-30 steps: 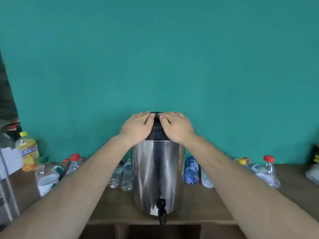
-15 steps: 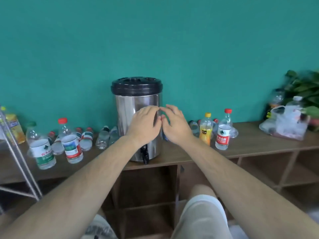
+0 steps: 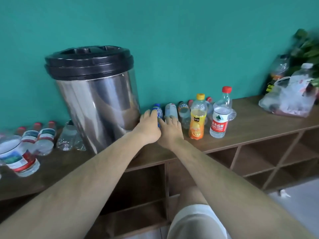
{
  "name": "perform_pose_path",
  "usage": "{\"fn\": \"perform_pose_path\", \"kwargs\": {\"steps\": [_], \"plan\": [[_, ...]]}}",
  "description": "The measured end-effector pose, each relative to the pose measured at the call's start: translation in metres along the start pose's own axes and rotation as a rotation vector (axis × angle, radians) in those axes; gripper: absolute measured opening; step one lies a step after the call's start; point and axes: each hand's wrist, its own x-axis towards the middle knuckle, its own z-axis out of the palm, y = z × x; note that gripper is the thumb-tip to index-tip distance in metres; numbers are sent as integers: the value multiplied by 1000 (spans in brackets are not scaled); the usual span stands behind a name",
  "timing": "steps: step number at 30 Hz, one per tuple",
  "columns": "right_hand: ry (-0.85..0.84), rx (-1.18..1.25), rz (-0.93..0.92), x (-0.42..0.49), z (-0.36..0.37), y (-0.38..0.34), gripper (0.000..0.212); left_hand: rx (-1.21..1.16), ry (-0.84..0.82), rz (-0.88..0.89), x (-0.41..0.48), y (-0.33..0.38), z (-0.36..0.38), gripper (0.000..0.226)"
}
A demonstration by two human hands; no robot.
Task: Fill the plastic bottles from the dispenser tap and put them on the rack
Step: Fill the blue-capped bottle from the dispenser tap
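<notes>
Just right of the steel cylindrical dispenser with a black lid (image 3: 96,104), both hands reach side by side, touching each other, over the brown wooden shelf top (image 3: 250,121); the left hand (image 3: 148,128) lies against a blue-labelled plastic bottle (image 3: 157,112) that rests on its side beside the dispenser's wall, though whether the fingers close round it cannot be told; the right hand (image 3: 170,133) stretches loose fingers to the base of a pale clear bottle (image 3: 170,110), also lying down. Just beyond stand an orange-juice bottle with a yellow cap (image 3: 197,118) and a red-capped water bottle (image 3: 220,116), both upright; more clear bottles (image 3: 44,137) lie left of the dispenser.
</notes>
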Motion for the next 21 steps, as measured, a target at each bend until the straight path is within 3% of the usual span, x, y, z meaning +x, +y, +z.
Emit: {"fn": "perform_pose_path", "kwargs": {"steps": [3,9,16,21], "plan": [[-65,-111,-40,47,14,4,81,-76,-13,-81,24,-1,10,70],[-101,-230,-48,87,42,7,73,-139,-60,-145,43,-3,15,70],[66,-131,43,25,45,-8,49,-176,-49,-89,29,1,10,59],[160,37,192,-43,29,-1,53,-157,-74,-35,-8,-3,13,60]]}}
